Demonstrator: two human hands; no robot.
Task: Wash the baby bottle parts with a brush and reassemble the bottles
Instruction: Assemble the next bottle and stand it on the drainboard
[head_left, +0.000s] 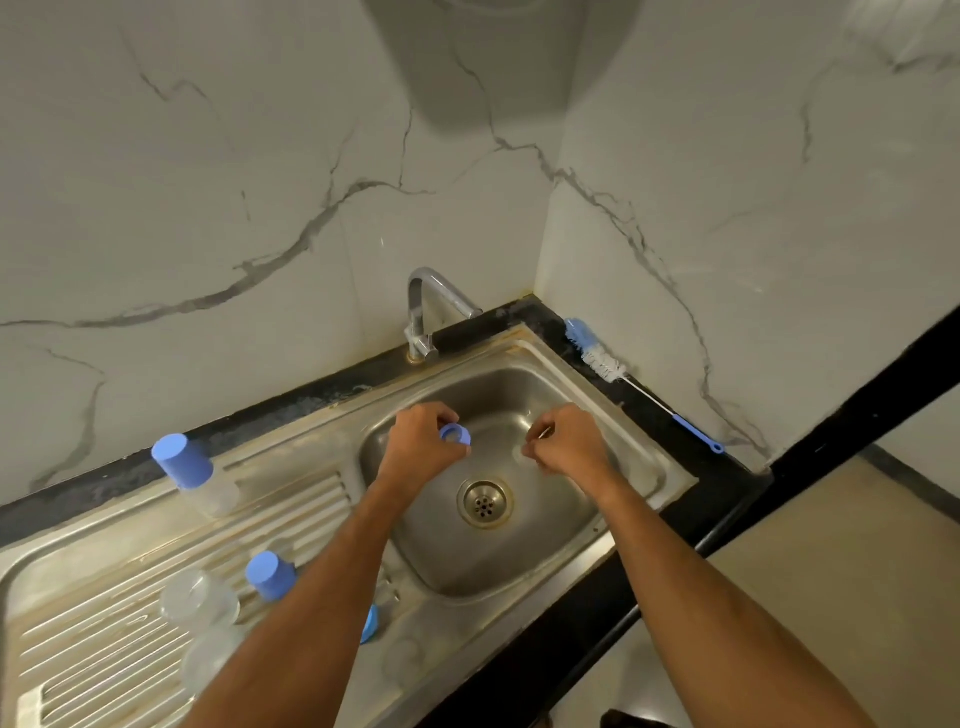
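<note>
both hands hang over the sink basin (561, 551). my left hand (418, 452) pinches a blue collar ring (455, 434); my right hand (569, 444) is curled, perhaps around a clear teat, though i cannot tell. i judge the ring light, stiff and slippery wet, best held by its rim. i count two blue caps (182, 460) (269, 574), one on a bottle, one brush (602, 361) by the wall, one tap (426, 317).
</note>
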